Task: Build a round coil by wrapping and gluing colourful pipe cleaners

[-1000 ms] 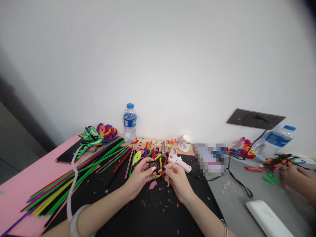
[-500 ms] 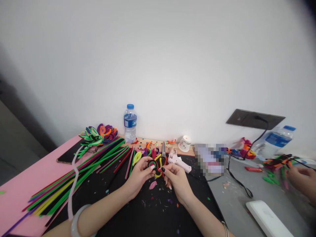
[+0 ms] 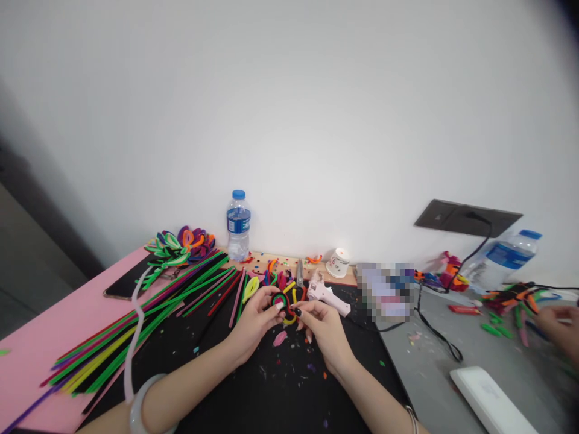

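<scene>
Near the middle of the black mat, my left hand (image 3: 257,322) pinches a small coil of pipe cleaner (image 3: 279,299), black outside with green and red inside. My right hand (image 3: 323,331) is closed at thumb and index finger beside it, on what looks like the loose end of the pipe cleaner; the fingertips partly hide it. Just beyond the hands lie bent yellow and red pipe cleaner pieces (image 3: 296,296) and a pale pink glue gun (image 3: 329,298). A pink pipe cleaner loop (image 3: 280,338) rests on the mat below my fingers.
Long pipe cleaners (image 3: 136,328) fan out at left, near a phone (image 3: 118,286) and looped petals (image 3: 181,250). Behind stand a water bottle (image 3: 239,229), scissors (image 3: 300,272) and a paper cup (image 3: 338,263). At right are a black cable (image 3: 441,334), a white device (image 3: 491,395) and another person's hand (image 3: 561,325).
My hands stay nearly in place, with the coil turned slightly between my fingers. At right, the other person's hand has shifted a little away from the pipe cleaner bundle.
</scene>
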Available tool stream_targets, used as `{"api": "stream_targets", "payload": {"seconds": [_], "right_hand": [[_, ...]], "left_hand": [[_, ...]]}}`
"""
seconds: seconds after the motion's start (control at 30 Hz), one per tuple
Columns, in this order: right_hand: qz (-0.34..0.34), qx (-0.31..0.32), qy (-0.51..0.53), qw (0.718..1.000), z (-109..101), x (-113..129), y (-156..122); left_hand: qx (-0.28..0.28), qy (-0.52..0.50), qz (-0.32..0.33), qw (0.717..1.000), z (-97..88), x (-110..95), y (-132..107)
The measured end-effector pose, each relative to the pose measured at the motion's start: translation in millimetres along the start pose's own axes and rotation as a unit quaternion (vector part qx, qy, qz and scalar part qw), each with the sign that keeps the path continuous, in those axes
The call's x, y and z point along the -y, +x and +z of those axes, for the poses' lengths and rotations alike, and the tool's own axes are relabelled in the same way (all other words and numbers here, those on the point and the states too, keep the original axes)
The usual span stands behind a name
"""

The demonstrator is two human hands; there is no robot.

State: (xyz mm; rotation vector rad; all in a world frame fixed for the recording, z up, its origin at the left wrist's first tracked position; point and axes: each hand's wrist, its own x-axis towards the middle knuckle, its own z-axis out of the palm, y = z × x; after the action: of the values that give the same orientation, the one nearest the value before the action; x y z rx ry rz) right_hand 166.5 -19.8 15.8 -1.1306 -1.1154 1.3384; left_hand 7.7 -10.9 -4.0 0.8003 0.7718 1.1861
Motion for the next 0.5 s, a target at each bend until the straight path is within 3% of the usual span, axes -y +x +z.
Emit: {"api": "stream_targets", "payload": {"seconds": [0.5], "right_hand": [[-0.015,-0.017,-0.019,1.0,-4.1,-1.0,2.4]], "left_hand": [[-0.004,0.024,-0.002,1.0,-2.7,2.3,1.9]]}}
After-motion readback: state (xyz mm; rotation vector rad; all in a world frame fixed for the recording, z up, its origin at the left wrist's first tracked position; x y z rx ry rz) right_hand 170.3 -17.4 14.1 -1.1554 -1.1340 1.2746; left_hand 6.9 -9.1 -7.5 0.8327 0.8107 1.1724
